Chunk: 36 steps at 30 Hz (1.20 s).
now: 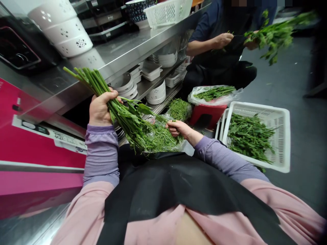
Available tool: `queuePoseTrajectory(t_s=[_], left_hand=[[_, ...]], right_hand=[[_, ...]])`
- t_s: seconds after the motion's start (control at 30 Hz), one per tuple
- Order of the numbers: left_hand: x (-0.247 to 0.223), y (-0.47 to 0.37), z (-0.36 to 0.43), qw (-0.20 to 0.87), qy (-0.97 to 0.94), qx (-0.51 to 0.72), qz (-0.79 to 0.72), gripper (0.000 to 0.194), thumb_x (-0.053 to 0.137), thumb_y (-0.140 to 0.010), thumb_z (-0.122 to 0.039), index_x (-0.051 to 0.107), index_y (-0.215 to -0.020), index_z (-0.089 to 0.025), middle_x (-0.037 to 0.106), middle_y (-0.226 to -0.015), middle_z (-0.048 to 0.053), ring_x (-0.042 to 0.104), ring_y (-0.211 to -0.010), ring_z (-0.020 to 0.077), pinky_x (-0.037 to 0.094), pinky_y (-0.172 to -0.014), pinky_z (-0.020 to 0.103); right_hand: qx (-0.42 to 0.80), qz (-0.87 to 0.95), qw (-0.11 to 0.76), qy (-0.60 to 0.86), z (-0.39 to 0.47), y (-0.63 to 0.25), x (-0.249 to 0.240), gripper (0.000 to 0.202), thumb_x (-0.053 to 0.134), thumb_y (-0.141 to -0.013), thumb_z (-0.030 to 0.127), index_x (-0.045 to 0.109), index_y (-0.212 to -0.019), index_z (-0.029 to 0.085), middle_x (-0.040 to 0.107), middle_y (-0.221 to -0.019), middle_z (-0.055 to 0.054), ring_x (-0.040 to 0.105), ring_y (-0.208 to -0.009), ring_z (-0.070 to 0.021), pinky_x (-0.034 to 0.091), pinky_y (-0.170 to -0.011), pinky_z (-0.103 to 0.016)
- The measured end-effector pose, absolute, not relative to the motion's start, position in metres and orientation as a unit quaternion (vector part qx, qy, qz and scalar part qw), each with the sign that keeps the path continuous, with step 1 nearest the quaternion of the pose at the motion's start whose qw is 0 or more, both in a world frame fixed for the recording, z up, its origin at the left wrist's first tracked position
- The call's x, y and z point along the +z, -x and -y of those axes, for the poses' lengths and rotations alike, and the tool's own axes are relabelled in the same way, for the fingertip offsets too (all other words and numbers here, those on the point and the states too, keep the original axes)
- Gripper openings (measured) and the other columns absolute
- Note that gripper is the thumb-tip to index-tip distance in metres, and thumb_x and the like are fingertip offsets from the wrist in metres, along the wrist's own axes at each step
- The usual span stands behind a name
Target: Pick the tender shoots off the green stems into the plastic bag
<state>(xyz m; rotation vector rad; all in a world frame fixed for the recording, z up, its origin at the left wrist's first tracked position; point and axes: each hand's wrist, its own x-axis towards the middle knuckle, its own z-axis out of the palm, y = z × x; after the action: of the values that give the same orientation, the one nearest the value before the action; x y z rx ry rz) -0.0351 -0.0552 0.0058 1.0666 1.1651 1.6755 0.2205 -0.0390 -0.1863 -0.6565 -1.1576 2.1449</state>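
Note:
My left hand (102, 106) is wrapped around a thick bunch of leafy green stems (127, 124), cut ends up to the left and leaves hanging down to the right. My right hand (177, 129) is closed in a pinch on the leafy tip of a stem (160, 118) that stretches across from the bunch. Just below and behind, a clear plastic bag holds loose thin greens (163, 137). To the right, a white slotted basket (282, 136) contains leafy green sprigs (249, 136).
A co-worker (212, 44) squats opposite, holding greens (276, 35). Between us are a red box (208, 115), a plastic bag of stems (214, 92) and more trimmings (178, 109). At left runs a steel counter (133, 44) with stacked white pots (66, 32); dishes fill the shelves beneath.

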Motion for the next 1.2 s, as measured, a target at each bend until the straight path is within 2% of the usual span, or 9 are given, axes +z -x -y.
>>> queuePoseTrajectory(t_s=[0.17, 0.27, 0.37, 0.47, 0.6, 0.7, 0.87, 1.07, 1.2], left_hand=[[0.007, 0.029, 0.059, 0.424, -0.408, 0.674, -0.447, 0.016, 0.064, -0.055, -0.008, 0.056, -0.068, -0.015, 0.057, -0.057, -0.003, 0.056, -0.05, 0.0109, 0.05, -0.05, 0.027], [0.009, 0.028, 0.06, 0.425, -0.407, 0.68, -0.437, 0.017, 0.063, -0.053, -0.007, 0.056, -0.067, -0.013, 0.058, -0.058, -0.002, 0.057, -0.048, 0.0113, 0.05, -0.049, 0.026], [0.013, 0.028, 0.062, 0.417, -0.4, 0.688, -0.44, 0.015, 0.061, -0.054, -0.006, 0.056, -0.066, -0.013, 0.057, -0.055, -0.001, 0.056, -0.047, 0.0111, 0.05, -0.049, 0.026], [0.015, 0.03, 0.063, 0.416, -0.405, 0.683, -0.443, 0.015, 0.061, -0.055, -0.006, 0.055, -0.067, -0.013, 0.057, -0.057, -0.002, 0.056, -0.047, 0.0104, 0.049, -0.049, 0.024], [0.013, 0.031, 0.061, 0.436, -0.411, 0.667, -0.442, 0.016, 0.06, -0.057, -0.005, 0.054, -0.069, -0.013, 0.056, -0.058, -0.002, 0.056, -0.049, 0.0106, 0.05, -0.051, 0.025], [0.01, 0.029, 0.06, 0.468, -0.408, 0.65, -0.438, 0.016, 0.059, -0.058, -0.004, 0.053, -0.071, -0.013, 0.056, -0.06, -0.002, 0.056, -0.05, 0.0095, 0.051, -0.054, 0.025], [0.008, 0.026, 0.059, 0.494, -0.417, 0.626, -0.435, 0.017, 0.061, -0.058, -0.007, 0.052, -0.071, -0.014, 0.055, -0.062, -0.002, 0.055, -0.053, 0.0092, 0.05, -0.054, 0.025], [0.005, 0.025, 0.06, 0.489, -0.421, 0.619, -0.447, 0.017, 0.062, -0.056, -0.007, 0.054, -0.069, -0.016, 0.054, -0.063, -0.002, 0.054, -0.054, 0.0104, 0.05, -0.052, 0.026], [0.004, 0.024, 0.061, 0.491, -0.424, 0.617, -0.446, 0.017, 0.064, -0.057, -0.008, 0.055, -0.068, -0.017, 0.054, -0.063, -0.002, 0.054, -0.055, 0.0109, 0.05, -0.053, 0.026]], right_hand=[[0.789, 0.456, 0.311, 0.27, 0.034, -0.214, -0.189, 0.029, 0.056, -0.078, 0.044, 0.047, -0.07, 0.018, 0.028, -0.047, 0.01, 0.023, -0.035, -0.0045, 0.023, -0.037, -0.019], [0.647, 0.566, 0.306, 0.409, 0.027, -0.212, -0.199, 0.027, 0.045, -0.083, 0.04, 0.048, -0.068, 0.018, 0.036, -0.047, 0.005, 0.032, -0.039, -0.0072, 0.032, -0.043, -0.022], [0.361, 0.709, 0.144, 0.588, 0.023, -0.219, -0.22, 0.028, 0.049, -0.084, 0.038, 0.063, -0.08, 0.014, 0.062, -0.069, -0.007, 0.057, -0.063, -0.0147, 0.045, -0.063, -0.026], [0.238, 0.737, 0.009, 0.632, 0.021, -0.227, -0.239, 0.034, 0.061, -0.079, 0.043, 0.069, -0.086, 0.01, 0.067, -0.092, -0.02, 0.064, -0.088, -0.0246, 0.046, -0.076, -0.031], [0.354, 0.702, 0.163, 0.596, 0.009, -0.225, -0.229, 0.033, 0.065, -0.075, 0.042, 0.069, -0.088, 0.013, 0.063, -0.067, -0.007, 0.06, -0.064, -0.0162, 0.045, -0.06, -0.025], [0.56, 0.628, 0.306, 0.446, 0.0, -0.22, -0.194, 0.036, 0.06, -0.077, 0.04, 0.066, -0.1, 0.012, 0.047, -0.049, 0.005, 0.04, -0.04, -0.0079, 0.032, -0.041, -0.021], [0.716, 0.595, 0.277, 0.239, 0.01, -0.214, -0.144, 0.037, 0.065, -0.071, 0.044, 0.062, -0.086, 0.01, 0.048, -0.049, 0.005, 0.032, -0.034, -0.0038, 0.021, -0.034, -0.019], [0.7, 0.621, 0.258, 0.242, 0.03, -0.211, -0.137, 0.032, 0.071, -0.064, 0.037, 0.058, -0.081, 0.013, 0.045, -0.043, 0.008, 0.034, -0.033, -0.004, 0.024, -0.035, -0.018], [0.65, 0.641, 0.277, 0.301, 0.036, -0.21, -0.135, 0.022, 0.064, -0.068, 0.031, 0.06, -0.082, 0.014, 0.044, -0.041, 0.009, 0.035, -0.034, -0.0045, 0.025, -0.037, -0.017]])
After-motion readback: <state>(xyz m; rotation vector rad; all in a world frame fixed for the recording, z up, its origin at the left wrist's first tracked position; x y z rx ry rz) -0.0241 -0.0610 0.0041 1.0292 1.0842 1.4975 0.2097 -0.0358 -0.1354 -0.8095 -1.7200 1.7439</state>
